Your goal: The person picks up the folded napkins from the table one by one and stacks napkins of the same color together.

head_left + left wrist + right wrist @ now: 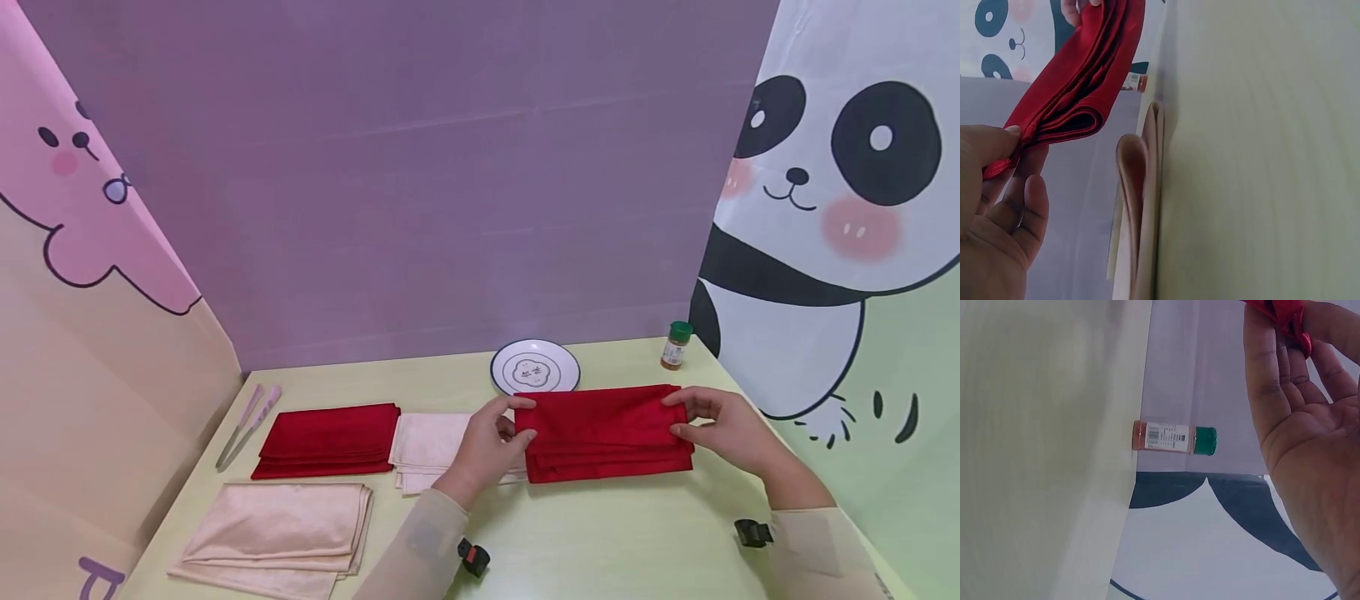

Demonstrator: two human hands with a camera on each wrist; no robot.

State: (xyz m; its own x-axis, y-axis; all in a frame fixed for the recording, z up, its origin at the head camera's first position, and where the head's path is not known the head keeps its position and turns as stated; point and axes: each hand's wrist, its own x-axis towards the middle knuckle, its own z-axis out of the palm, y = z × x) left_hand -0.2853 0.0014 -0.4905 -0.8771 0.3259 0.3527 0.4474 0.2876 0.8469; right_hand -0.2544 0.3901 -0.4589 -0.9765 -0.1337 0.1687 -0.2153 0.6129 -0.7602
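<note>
Cloth of bright red fabric [603,425], folded into a layered rectangle, is held up above the pale yellow-green desk [585,542] by two bare hands. At its nine o'clock end, the left hand [483,446] pinches the edge between thumb and fingers. At its three o'clock end, the right hand [727,429] does the same, its fingers and thumb nipping the fabric near the corner.

Measured from that cloth, a round white plate with a dark blue rim [510,354] lies just beyond it towards eleven o'clock, and a small clear jar with a green lid [676,346] stands upright between one and two. Towards nine o'clock lies a folded cream-pink cloth [423,442], partly hidden behind the left hand; next to it, farther out, is a second folded red cloth [330,437], then pink-handled metal tongs [257,419]. Between eight and nine o'clock rests a larger folded beige cloth [277,525]. A plain purple backdrop [420,183] rises at twelve.
</note>
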